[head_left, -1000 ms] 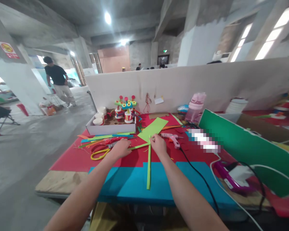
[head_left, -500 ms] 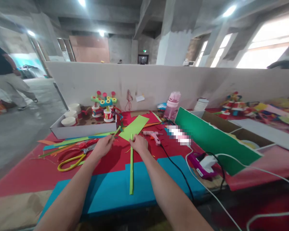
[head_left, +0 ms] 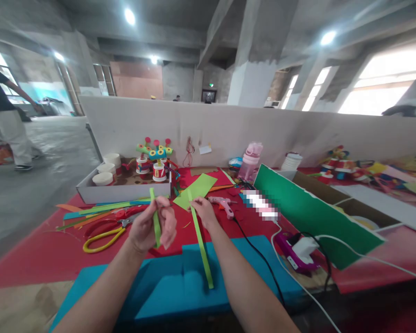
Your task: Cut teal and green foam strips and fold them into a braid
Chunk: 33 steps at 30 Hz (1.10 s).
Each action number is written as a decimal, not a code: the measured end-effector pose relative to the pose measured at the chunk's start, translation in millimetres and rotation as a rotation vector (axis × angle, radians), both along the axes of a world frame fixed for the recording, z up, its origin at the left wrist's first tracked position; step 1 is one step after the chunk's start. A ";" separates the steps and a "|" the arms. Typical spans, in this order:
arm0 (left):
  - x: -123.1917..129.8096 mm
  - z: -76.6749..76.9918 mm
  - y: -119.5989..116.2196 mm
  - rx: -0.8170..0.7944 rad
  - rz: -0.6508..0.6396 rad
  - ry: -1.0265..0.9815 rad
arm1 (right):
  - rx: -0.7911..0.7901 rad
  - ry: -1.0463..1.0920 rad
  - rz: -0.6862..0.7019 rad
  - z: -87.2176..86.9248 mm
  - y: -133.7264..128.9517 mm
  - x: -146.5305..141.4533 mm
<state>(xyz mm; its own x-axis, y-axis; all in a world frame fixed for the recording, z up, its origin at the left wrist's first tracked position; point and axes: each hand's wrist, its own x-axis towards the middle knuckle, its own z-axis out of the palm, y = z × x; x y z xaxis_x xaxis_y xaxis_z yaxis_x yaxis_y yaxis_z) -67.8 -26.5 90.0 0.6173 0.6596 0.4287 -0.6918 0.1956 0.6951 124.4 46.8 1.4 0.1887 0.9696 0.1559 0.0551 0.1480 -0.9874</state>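
My left hand (head_left: 154, 224) is turned palm up, with a short green paper strip (head_left: 156, 226) held against the palm under the thumb. Between the thumb and fingers of my right hand (head_left: 203, 210) is the top end of a longer green paper strip (head_left: 203, 252), which slants down over the blue sheet (head_left: 159, 277). Behind the hands lies a light green sheet of paper (head_left: 203, 184) on the red table cover. A pink glue gun (head_left: 225, 206) rests just right of my right hand. Scissors with red and yellow handles (head_left: 106, 238) lie left of my left hand.
A white box (head_left: 125, 193) with paper cups and cup figures stands at the back left, near loose paper strips (head_left: 90, 212). On the right are a green-sided box (head_left: 308, 212), a purple power strip (head_left: 294, 252) with cables, and a pink bottle (head_left: 251, 159). A person (head_left: 5, 115) stands far left.
My left hand has turned palm up and its strip now points upward. The lower end of the longer strip in my right hand has swung right. The view has tilted slightly up.
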 end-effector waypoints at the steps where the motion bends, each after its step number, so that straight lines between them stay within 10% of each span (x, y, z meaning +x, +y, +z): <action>1: 3.7 -1.0 2.1 -0.003 -0.037 0.026 | -0.019 0.178 0.059 -0.7 1.1 -1.4; 9: 22.4 -44.4 84.5 -0.681 0.353 0.219 | -0.111 0.650 0.219 -2.6 3.8 -8.9; 17: 35.6 -63.7 53.7 -0.306 0.043 0.524 | -0.158 0.474 0.358 0.0 -1.3 -12.5; 26: 31.0 -60.3 54.2 -0.203 -0.004 0.794 | -0.178 0.241 0.402 8.9 -15.0 -17.8; 33: 7.2 -59.3 46.2 0.151 0.289 1.114 | -0.126 0.529 0.099 3.0 2.3 3.6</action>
<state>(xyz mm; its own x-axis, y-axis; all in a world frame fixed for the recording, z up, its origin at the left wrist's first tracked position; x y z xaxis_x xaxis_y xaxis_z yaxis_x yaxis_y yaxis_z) -60.5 19.8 30.7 0.5371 0.8260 -0.1708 0.3121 -0.0065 0.9500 127.9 49.1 4.4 0.1166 0.9917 -0.0540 -0.4611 0.0059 -0.8873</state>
